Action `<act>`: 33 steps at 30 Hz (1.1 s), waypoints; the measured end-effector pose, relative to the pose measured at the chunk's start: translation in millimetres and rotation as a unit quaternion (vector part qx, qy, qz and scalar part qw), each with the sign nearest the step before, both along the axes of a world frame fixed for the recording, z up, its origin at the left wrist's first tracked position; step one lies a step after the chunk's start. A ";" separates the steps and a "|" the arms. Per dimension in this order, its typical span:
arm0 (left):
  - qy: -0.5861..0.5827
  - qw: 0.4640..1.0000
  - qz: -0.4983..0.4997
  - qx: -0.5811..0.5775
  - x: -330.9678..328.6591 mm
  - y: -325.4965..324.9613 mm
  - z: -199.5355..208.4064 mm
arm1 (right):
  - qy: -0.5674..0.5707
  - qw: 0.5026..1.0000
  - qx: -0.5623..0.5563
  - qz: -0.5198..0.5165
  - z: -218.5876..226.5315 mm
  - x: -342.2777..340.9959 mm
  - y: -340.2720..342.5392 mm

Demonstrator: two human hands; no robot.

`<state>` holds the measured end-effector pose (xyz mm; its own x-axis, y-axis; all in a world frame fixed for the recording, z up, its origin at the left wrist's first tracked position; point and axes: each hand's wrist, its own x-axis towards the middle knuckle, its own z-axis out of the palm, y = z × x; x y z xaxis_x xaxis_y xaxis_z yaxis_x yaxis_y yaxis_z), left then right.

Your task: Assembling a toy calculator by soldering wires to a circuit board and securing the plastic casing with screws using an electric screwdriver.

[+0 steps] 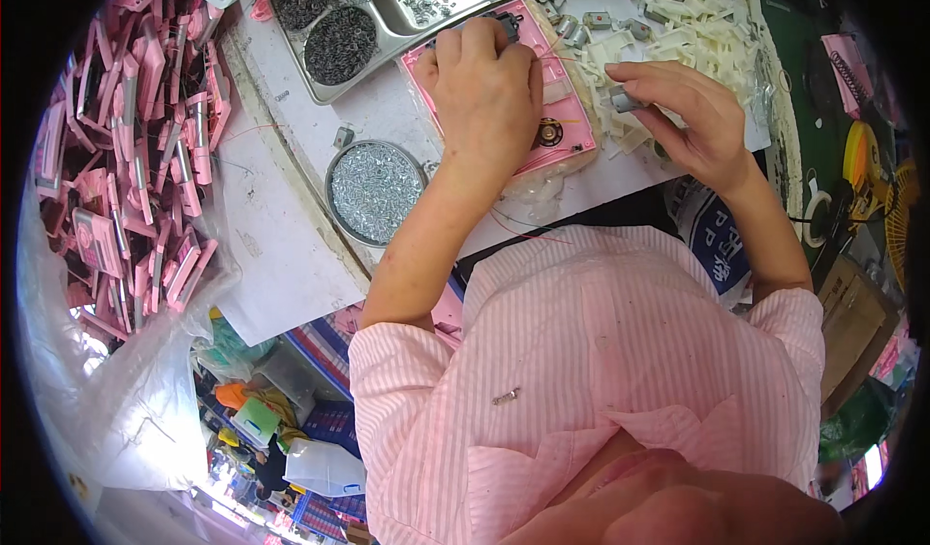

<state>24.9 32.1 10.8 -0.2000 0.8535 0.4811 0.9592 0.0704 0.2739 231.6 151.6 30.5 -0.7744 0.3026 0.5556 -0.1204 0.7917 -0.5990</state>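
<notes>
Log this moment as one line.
left hand: over pink casing | right hand: holding small grey part | nearby: small metal pieces, white plastic parts

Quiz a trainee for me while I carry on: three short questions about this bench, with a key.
1. What is between the fingers of the right hand?
A) a screwdriver
B) a small grey metal part
C) a long spring

2. True or false: the round dish of small metal pieces sits to the left of the pile of white plastic parts.

3. Fill in the colour: the left hand is over a ____ casing.

Key: 1. B; 2. true; 3. pink.
</notes>
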 end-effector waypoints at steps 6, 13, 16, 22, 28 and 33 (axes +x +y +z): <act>-0.136 0.989 0.000 0.058 -17.5 -41.1 -9.3 | 0.038 0.999 0.024 0.024 -13.1 -14.5 2.3; -0.253 0.961 0.038 0.100 -18.5 -50.8 -17.9 | -0.088 0.995 0.029 -0.037 -17.1 -67.3 8.2; -0.227 0.968 0.042 0.100 -19.9 -49.4 -14.0 | -0.147 0.988 0.036 -0.041 -19.0 -76.6 11.6; -0.249 0.965 0.020 0.087 -26.8 -42.4 -8.7 | -0.216 0.964 0.150 -0.048 -7.0 -80.0 9.9; -0.273 0.957 -0.020 0.100 -37.6 -30.1 -6.5 | -0.235 0.943 0.230 -0.043 19.3 -84.3 6.9; -0.270 0.960 -0.035 0.070 -38.6 -27.2 -1.7 | -0.143 0.986 0.085 -0.006 21.1 -101.7 -13.9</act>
